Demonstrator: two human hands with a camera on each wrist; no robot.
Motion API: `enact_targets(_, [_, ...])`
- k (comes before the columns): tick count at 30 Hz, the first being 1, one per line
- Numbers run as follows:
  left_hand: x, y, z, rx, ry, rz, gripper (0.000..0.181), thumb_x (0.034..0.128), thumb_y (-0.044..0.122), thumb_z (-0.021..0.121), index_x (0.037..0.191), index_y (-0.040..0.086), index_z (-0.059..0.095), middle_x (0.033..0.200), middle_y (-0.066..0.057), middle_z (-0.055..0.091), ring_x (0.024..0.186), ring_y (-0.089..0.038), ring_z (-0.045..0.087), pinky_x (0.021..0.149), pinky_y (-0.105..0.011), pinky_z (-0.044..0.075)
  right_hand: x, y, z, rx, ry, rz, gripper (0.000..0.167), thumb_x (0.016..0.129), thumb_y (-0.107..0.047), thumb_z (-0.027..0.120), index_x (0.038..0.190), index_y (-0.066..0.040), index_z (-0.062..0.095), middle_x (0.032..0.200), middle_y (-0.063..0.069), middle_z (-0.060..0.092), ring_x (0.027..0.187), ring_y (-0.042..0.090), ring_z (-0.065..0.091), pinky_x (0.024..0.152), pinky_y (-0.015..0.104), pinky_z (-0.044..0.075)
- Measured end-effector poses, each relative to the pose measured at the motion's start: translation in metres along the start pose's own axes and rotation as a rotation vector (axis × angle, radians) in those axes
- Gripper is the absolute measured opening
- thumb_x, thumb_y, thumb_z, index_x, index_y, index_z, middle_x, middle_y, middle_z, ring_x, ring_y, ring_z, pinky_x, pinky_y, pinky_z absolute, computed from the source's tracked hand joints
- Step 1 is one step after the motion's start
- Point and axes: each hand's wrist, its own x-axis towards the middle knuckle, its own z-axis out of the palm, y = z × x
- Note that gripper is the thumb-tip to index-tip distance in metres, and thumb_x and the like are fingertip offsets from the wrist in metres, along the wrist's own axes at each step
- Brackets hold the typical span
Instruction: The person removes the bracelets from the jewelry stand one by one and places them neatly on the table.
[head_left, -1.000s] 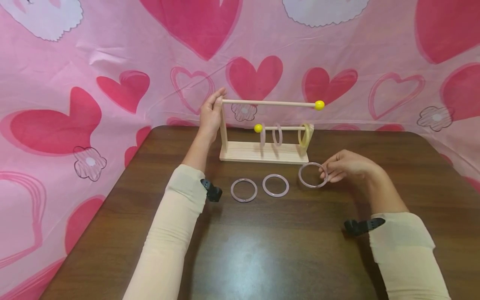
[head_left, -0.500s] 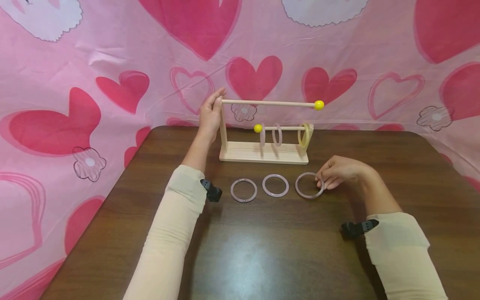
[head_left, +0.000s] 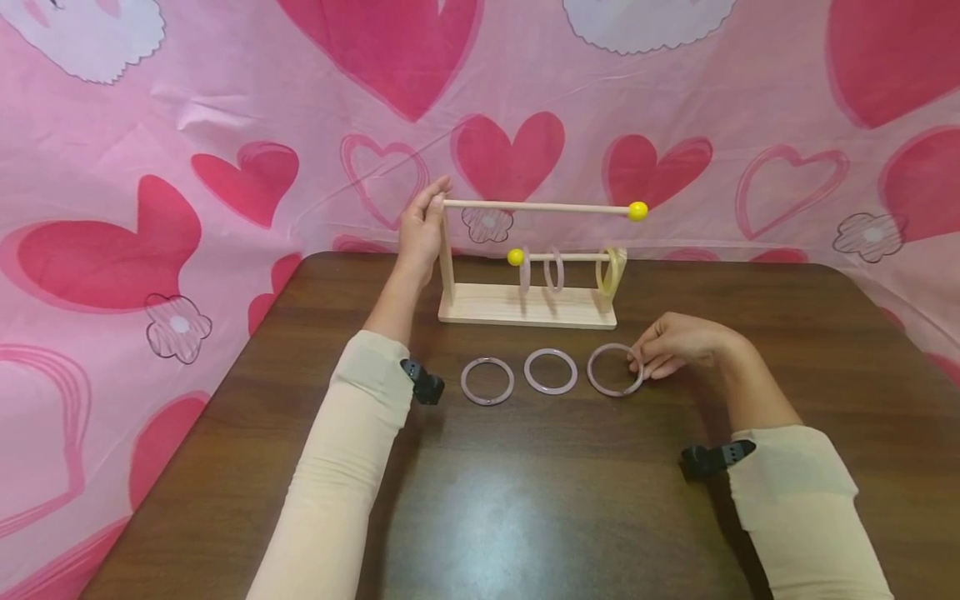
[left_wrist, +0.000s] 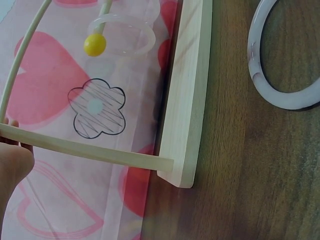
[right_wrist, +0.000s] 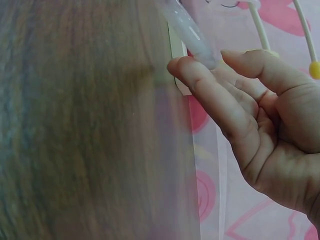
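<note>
My left hand (head_left: 422, 233) holds the top of the left post of a wooden bangle rack (head_left: 517, 310); in the left wrist view its fingers are partly hidden behind that post. Between thumb and fingers, my right hand (head_left: 678, 343) pinches the right edge of a pale purple bangle (head_left: 617, 393), close over the table. Two more purple bangles lie flat to its left, a middle bangle (head_left: 551, 391) and a left bangle (head_left: 487, 403). On the rack's lower bar hang pinkish bangles (head_left: 526, 275) and, by the right post, yellow bangles (head_left: 617, 271).
The rack's upper bar (head_left: 540, 206) ends in a yellow ball (head_left: 638, 211), and another yellow ball (head_left: 515, 257) caps the lower bar. Everything stands on a dark wooden table (head_left: 480, 492). A pink cloth (head_left: 337, 108) with hearts hangs behind it.
My right hand has brought its bangle toward me and a little left, into line beside the two lying bangles. My left hand and the rack have stayed put.
</note>
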Motion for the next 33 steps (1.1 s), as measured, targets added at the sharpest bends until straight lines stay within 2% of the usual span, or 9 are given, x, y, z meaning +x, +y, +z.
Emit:
enact_targets(8, [0.000, 0.000, -0.002, -0.001, 0.000, 0.006, 0.035, 0.0976, 0.014, 0.043, 0.131, 0.010, 0.052, 0.133, 0.000, 0.052, 0.122, -0.008, 0.043, 0.099, -0.015, 0.031, 0.000, 0.001, 0.000, -0.014, 0.001, 0.005, 0.027, 0.085, -0.002, 0.052, 0.102, 0.017, 0.060, 0.088, 0.014, 0.067, 0.075, 0.013, 0.063, 0.071, 0.028, 0.055])
enact_targets(15, [0.001, -0.001, -0.002, -0.005, 0.002, 0.017, 0.035, 0.0976, 0.013, 0.043, 0.131, 0.009, 0.052, 0.132, -0.001, 0.052, 0.122, -0.009, 0.043, 0.099, -0.015, 0.031, -0.002, 0.000, -0.003, -0.077, 0.050, -0.012, 0.033, 0.086, -0.006, 0.055, 0.107, 0.018, 0.057, 0.093, 0.016, 0.067, 0.084, 0.020, 0.064, 0.075, 0.034, 0.054])
enact_targets(23, [0.000, -0.002, -0.002, 0.021, 0.002, 0.016, 0.035, 0.0977, 0.015, 0.043, 0.131, 0.012, 0.052, 0.132, 0.001, 0.053, 0.122, -0.008, 0.043, 0.100, -0.016, 0.031, -0.003, -0.006, -0.001, -0.103, 0.110, -0.060, 0.035, 0.088, -0.006, 0.054, 0.110, 0.020, 0.055, 0.094, 0.020, 0.067, 0.084, 0.022, 0.065, 0.075, 0.036, 0.054])
enact_targets(33, [0.000, -0.001, 0.000, -0.001, -0.001, 0.013, 0.034, 0.0976, 0.013, 0.043, 0.130, 0.010, 0.053, 0.132, -0.001, 0.053, 0.122, -0.008, 0.043, 0.099, -0.014, 0.031, -0.001, -0.018, 0.004, -0.109, 0.146, -0.119, 0.036, 0.088, -0.005, 0.055, 0.112, 0.022, 0.052, 0.095, 0.022, 0.066, 0.084, 0.022, 0.065, 0.076, 0.037, 0.054])
